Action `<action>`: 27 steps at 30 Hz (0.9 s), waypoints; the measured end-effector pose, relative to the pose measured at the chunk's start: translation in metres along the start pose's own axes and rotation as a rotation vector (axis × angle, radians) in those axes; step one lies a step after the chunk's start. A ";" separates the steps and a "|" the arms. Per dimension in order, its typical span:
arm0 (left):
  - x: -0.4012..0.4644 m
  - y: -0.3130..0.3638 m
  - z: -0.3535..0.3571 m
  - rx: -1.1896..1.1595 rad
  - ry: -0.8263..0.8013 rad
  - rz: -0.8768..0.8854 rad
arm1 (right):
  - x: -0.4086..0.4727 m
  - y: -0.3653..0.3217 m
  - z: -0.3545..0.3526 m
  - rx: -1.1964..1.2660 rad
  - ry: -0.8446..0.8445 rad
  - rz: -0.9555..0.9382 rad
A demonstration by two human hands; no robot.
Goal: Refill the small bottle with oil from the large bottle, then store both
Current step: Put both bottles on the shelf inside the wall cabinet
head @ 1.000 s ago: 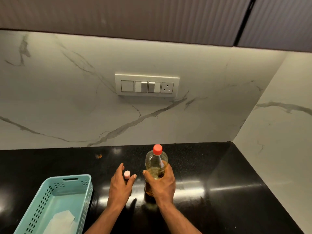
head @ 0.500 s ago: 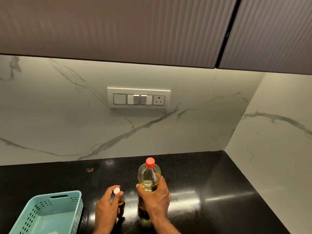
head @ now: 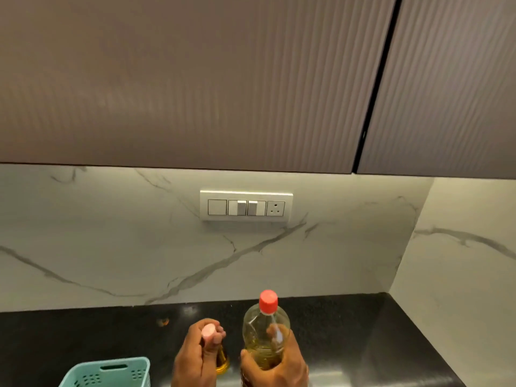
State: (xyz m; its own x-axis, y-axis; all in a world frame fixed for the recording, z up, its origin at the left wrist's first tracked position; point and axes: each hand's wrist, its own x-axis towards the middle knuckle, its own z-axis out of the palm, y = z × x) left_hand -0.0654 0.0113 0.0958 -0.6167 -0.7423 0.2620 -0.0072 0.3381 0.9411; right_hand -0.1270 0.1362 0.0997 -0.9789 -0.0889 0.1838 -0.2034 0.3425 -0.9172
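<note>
The large clear bottle (head: 265, 328) holds yellow oil and wears a red cap. My right hand (head: 275, 364) grips its body from the near side and holds it upright at the bottom centre of the view. Just left of it, my left hand (head: 195, 356) grips the small bottle (head: 222, 361), whose amber oil shows below my fingers. Its pale pink cap (head: 208, 331) sits between my thumb and fingertips. Both bottles are capped. Their bases are hidden by my hands or by the frame edge.
A teal perforated basket (head: 111, 371) sits at the lower left on the black countertop (head: 83, 336). Brown ribbed wall cabinets (head: 195, 79) with shut doors hang overhead. A switch panel (head: 245, 206) is on the marble backsplash. A marble side wall (head: 460, 275) closes the right.
The view has tilted upward, so the cabinets fill more of it. Both hands keep their hold on the bottles, and my left hand has closed round the small bottle's cap.
</note>
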 end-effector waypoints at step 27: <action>-0.004 0.247 -0.077 0.031 0.062 0.305 | -0.019 -0.213 -0.102 0.026 -0.113 -0.335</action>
State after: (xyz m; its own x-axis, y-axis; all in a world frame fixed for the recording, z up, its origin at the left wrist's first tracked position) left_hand -0.0038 0.0536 0.3435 -0.5453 -0.6375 0.5443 0.1461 0.5671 0.8106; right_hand -0.0674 0.1604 0.3276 -0.8492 -0.2959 0.4375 -0.5112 0.2526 -0.8215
